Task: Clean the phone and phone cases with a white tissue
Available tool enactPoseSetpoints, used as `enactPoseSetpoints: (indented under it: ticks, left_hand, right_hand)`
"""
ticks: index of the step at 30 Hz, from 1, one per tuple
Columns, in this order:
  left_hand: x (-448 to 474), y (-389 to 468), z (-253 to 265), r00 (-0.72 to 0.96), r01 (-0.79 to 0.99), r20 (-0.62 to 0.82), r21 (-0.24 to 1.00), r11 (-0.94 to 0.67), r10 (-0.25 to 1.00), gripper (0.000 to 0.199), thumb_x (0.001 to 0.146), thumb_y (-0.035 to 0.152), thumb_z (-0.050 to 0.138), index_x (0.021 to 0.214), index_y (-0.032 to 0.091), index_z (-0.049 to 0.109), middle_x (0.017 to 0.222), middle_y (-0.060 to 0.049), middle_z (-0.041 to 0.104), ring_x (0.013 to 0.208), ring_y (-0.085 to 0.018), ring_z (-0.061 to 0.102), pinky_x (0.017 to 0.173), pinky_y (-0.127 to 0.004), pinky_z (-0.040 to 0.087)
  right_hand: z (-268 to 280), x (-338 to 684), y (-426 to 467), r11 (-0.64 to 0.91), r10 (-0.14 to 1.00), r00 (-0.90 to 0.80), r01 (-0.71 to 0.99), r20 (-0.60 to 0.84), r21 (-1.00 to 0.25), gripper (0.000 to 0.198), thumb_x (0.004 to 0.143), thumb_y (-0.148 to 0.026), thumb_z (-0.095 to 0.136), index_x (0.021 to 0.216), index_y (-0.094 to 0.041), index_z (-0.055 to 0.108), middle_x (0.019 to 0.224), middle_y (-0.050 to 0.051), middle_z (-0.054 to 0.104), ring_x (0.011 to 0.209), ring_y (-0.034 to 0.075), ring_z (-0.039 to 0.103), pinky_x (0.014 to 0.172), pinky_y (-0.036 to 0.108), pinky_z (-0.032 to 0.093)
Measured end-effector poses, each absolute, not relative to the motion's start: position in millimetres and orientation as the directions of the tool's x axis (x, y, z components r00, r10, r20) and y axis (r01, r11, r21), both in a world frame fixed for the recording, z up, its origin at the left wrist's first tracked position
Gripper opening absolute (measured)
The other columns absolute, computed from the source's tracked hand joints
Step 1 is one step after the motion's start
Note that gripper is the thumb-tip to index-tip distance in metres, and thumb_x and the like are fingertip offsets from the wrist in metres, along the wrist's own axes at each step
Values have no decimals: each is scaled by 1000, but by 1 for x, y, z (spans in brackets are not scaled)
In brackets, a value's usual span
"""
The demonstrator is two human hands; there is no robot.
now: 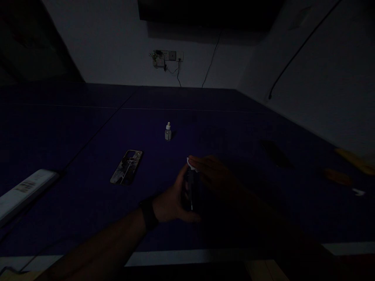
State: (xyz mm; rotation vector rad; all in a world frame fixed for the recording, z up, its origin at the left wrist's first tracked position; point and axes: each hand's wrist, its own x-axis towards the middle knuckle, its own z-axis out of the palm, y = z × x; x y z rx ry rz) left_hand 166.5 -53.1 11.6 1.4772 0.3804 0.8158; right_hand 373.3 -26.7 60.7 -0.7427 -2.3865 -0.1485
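Observation:
In the dim light, my left hand [171,203] wraps around a dark phone [191,191], held on edge above the purple table. A thin glint runs along the phone's side. My right hand [215,173] has its fingers pressed over a small white cloth [191,166] at the phone's upper end. Most of that hand and its forearm fade into shadow. Left of my hands lies a patterned phone case [127,168]. Farther back, a small dropper bottle [168,132] with a white top stands upright.
A white power strip [27,189] lies at the left. To the right are a dark flat object [275,153], an orange item [338,176], a yellow item [354,160] and a small white piece [358,192]. Wall sockets [168,56] with cables are behind the table.

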Motion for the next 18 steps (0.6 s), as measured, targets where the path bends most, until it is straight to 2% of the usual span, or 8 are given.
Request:
enactPoseSetpoints:
  ticks: [3, 7, 10, 12, 15, 18]
  left_hand:
    - [165, -55, 14, 696, -204, 177, 978, -45, 696, 143, 62, 23, 93, 158, 31, -12, 155, -19, 38, 141, -39, 40, 112, -56, 38]
    - [164, -58, 14, 702, -169, 88, 984, 46, 707, 141, 66, 26, 90, 155, 36, -19, 144, -16, 51, 126, -37, 56, 96, -51, 53]
    - [164, -59, 11, 698, -191, 93, 980, 59, 710, 143, 65, 26, 92, 154, 38, -19, 141, -14, 53, 120, -35, 61, 91, -46, 56]
    - [164, -59, 10, 701, -214, 100, 974, 74, 706, 144, 64, 27, 93, 155, 38, -19, 140, -14, 54, 116, -34, 64, 89, -45, 57]
    - [163, -59, 11, 714, -182, 88, 981, 63, 694, 143, 66, 26, 91, 154, 38, -20, 145, -15, 51, 120, -35, 62, 92, -48, 56]
    - [164, -58, 13, 704, -183, 146, 983, -21, 695, 144, 63, 21, 92, 156, 37, -16, 158, -15, 35, 139, -39, 44, 107, -54, 46]
  right_hand:
    - [56, 375, -33, 843, 469, -659, 532, 589, -76, 44, 100, -10, 39, 142, -17, 51, 134, 13, 65, 117, 22, 65, 95, 42, 55]
    - [40, 378, -60, 906, 370, -713, 420, 595, -60, 41, 101, -12, 40, 140, -16, 52, 124, 11, 71, 105, 19, 69, 86, 35, 58]
    - [31, 378, -82, 941, 298, -740, 336, 603, -52, 37, 104, -12, 37, 137, -13, 53, 114, 10, 75, 102, 16, 70, 87, 31, 57]
    - [30, 378, -89, 943, 290, -747, 330, 599, -46, 34, 105, -13, 37, 134, -12, 56, 111, 9, 76, 100, 16, 70, 86, 30, 57]
    - [36, 378, -82, 914, 348, -733, 405, 584, -35, 35, 105, -14, 37, 134, -15, 57, 116, 9, 75, 102, 17, 70, 86, 32, 57]
    - [49, 378, -61, 884, 388, -713, 466, 584, -18, 39, 103, -11, 36, 137, -16, 55, 127, 12, 70, 116, 19, 66, 94, 36, 55]
